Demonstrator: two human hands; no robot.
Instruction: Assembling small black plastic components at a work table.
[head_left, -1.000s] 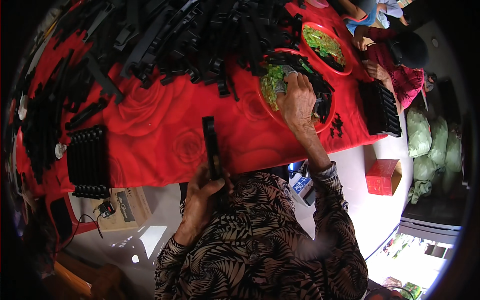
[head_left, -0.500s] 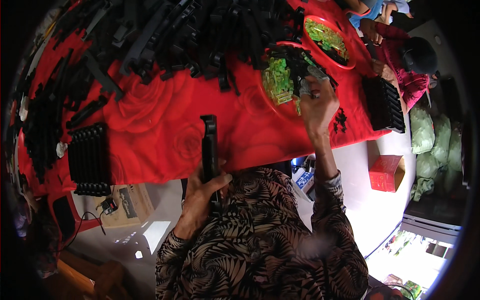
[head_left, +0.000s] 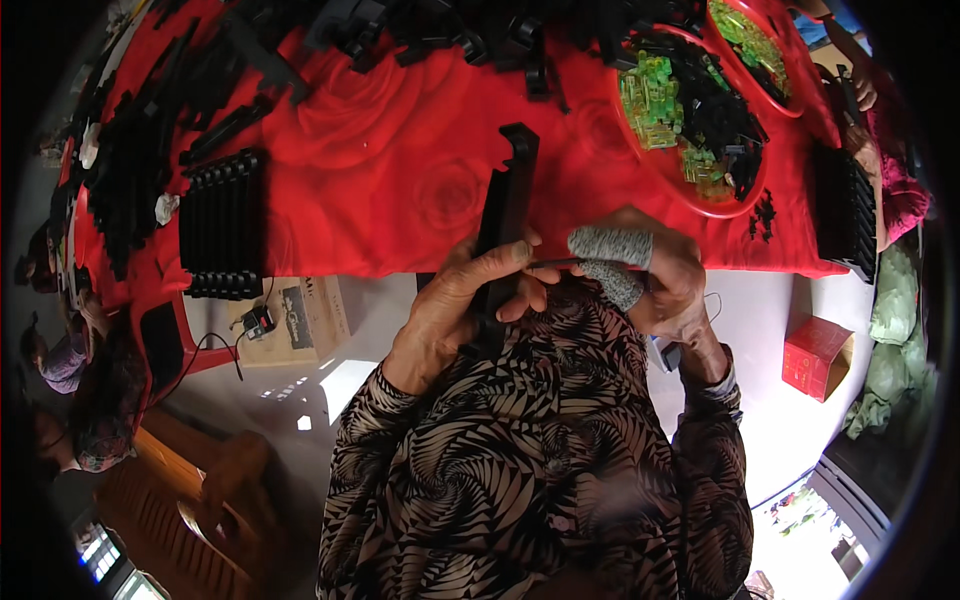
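Observation:
My left hand (head_left: 445, 305) is wrapped round a long black plastic part (head_left: 512, 185), held tilted at the near edge of the table with its notched end pointing away from me. Grey cloth covers sit on the thumb and forefinger of my right hand (head_left: 672, 275). Those fingertips pinch a thin dark piece (head_left: 550, 264) against the side of the long part, beside my left thumb. What kind of piece it is, I cannot make out. Beyond my right hand stands a red basin (head_left: 738, 212), holding clear yellow-green pieces (head_left: 652, 100) and small black pieces (head_left: 712, 125).
Red cloth (head_left: 370, 190) covers the table. Black parts are stacked at the left (head_left: 222, 225) and right (head_left: 845, 215); loose ones (head_left: 135, 180) pile up behind. A second basin (head_left: 795, 100) stands near another person's hand (head_left: 862, 85). Below are a red box (head_left: 818, 358) and a wooden chair (head_left: 190, 510).
My right hand has come back from the red basin to the long black part, with a thin dark piece in its fingers. The view has shifted, and the left hand still holds the part.

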